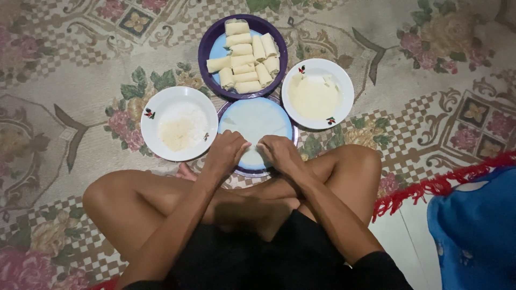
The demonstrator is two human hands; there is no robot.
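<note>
Four dishes sit on the patterned carpet (70, 134) in front of the crossed legs. I note the left hand (226, 152) and right hand (280, 153) side by side on the near edge of the blue plate (228, 110). Both are curled, fingers bent down onto the thin pale wrapper (257, 121) lying flat on that plate. Whether either hand actually pinches the wrapper edge, I cannot tell. Just left of the plate, touching its rim: a white bowl of crumbs (180, 129). Just right: a white bowl of pale batter (317, 96). Behind it, farther from me, a purple-rimmed plate (204, 51) carries a pile of rolled, folded parcels (244, 56). A blue cloth (473, 231) lies at far right, well apart.
</note>
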